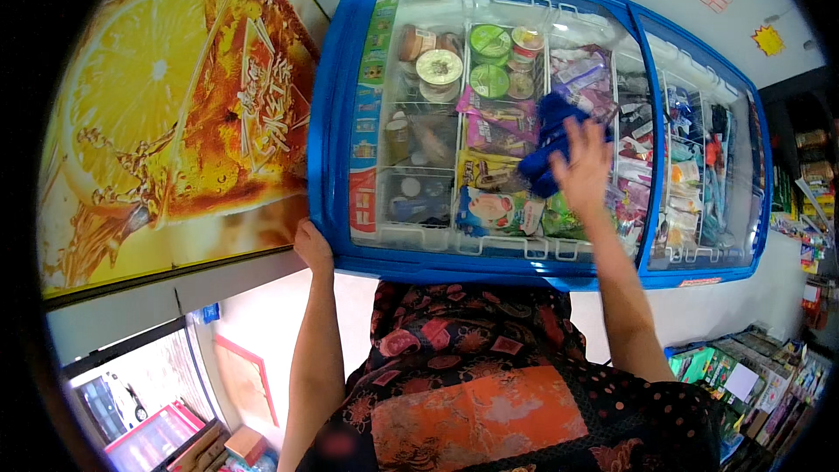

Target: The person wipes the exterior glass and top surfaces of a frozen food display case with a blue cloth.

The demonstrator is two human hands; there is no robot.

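Note:
A blue-framed chest freezer (321, 144) with a glass top lies before me, wire baskets of packaged frozen treats showing through the glass. My right hand (582, 167) presses a dark blue cloth (557, 137) onto the glass, near the middle of the larger pane, with its fingers spread over the cloth. At the freezer's near left corner, my left hand (313, 246) rests on the blue frame with its fingers curled at the edge. Beneath the glass are green-lidded tubs (489, 40), pink packets (501, 121) and a yellow packet (488, 170).
A large panel (157, 69) printed with a lemon slice stands directly left of the freezer. Stacked packaged goods (741, 380) lie at the lower right, and stocked shelves (816, 157) line the far right. A cardboard box (246, 444) is at the lower left.

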